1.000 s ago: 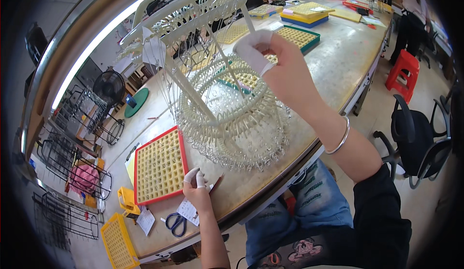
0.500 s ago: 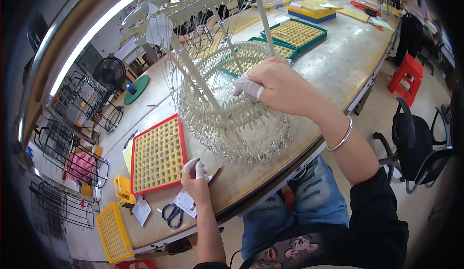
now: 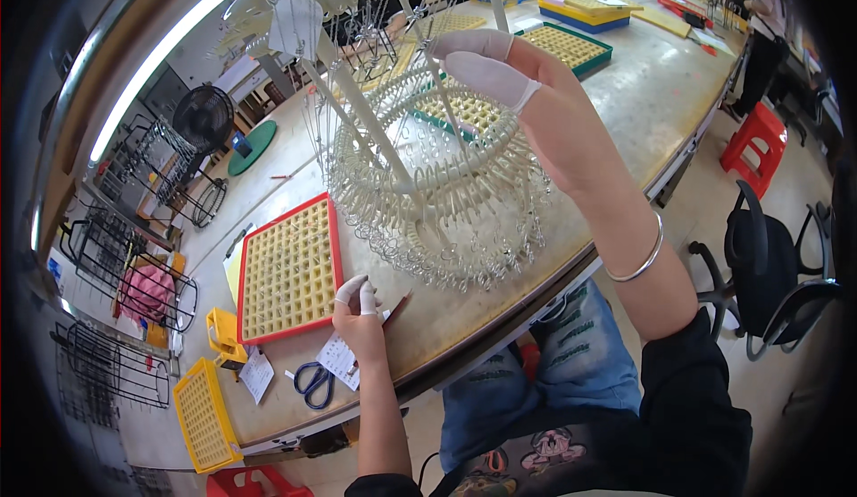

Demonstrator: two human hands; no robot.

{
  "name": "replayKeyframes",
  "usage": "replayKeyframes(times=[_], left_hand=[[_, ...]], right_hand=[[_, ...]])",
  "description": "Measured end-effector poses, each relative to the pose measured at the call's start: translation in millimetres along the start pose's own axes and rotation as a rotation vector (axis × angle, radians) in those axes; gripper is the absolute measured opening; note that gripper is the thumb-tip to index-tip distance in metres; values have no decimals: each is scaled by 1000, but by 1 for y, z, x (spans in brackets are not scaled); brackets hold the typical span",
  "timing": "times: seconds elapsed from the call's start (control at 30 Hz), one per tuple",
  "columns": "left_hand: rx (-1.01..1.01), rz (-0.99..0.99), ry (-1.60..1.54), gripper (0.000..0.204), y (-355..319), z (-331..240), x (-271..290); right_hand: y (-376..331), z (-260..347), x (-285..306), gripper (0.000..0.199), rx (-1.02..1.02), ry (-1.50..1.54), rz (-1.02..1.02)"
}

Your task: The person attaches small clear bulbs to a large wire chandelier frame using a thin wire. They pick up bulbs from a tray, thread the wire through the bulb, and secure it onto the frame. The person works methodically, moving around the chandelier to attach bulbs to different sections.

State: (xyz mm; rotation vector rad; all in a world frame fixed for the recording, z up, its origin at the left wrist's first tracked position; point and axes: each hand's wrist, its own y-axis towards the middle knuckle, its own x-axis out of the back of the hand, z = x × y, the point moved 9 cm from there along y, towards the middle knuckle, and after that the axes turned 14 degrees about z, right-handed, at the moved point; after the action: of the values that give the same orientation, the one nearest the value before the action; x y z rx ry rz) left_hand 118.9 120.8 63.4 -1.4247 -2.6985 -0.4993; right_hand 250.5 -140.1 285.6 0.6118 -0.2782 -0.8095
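Observation:
A pale plastic rack [image 3: 406, 180] with ringed rows of hooks stands before me, many thin metal chains [image 3: 469, 269] hanging from it. My right hand [image 3: 544, 104], with white finger cots on thumb and index finger, is raised at the rack's upper part. Its two fingertips come close together beside the hanging chains; whatever lies between them is too fine to make out. Low by the near corner of a red-rimmed tray [image 3: 336, 256] with yellow compartments is my left hand [image 3: 359, 323]. Its cot-covered fingers are bent together, and anything they pinch is too small to name.
Dark-handled scissors [image 3: 314, 385], a paper slip [image 3: 337, 359] and a yellow tray [image 3: 205, 417] lie near the table's front left. A green-rimmed tray [image 3: 571, 46] sits beyond the rack. To the right are a red stool [image 3: 752, 149] and a black chair [image 3: 768, 256].
My right hand has risen from the rack's lower ring to its upper part, with thumb and index finger stretched upward. My left hand stays by the red-rimmed tray. The view has shifted slightly.

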Motion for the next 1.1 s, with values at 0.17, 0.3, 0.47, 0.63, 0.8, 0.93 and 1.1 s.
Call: replayKeyframes(times=[0.17,0.3,0.47,0.63,0.8,0.93,1.1], left_hand=[[10,1,-5,13,1,1,4],[3,11,-11,14,2,3,0],[1,-4,-8,14,0,4,6],[-78,15,-49,14,6,1,7],[-263,-63,-145,14,0,-41,58],[-158,-209,358,15,33,-43,144],[146,14,799,17,89,14,201]], right_hand=[[3,2,-3,30,14,16,-47],[5,5,1,26,47,-28,-98],[7,7,-2,20,88,-95,-91],[1,8,-3,18,122,-311,-16],[-14,-20,-8,17,-56,-585,58],[-13,-23,-45,18,-28,-997,346],[-11,-15,-48,20,-31,-1050,343]])
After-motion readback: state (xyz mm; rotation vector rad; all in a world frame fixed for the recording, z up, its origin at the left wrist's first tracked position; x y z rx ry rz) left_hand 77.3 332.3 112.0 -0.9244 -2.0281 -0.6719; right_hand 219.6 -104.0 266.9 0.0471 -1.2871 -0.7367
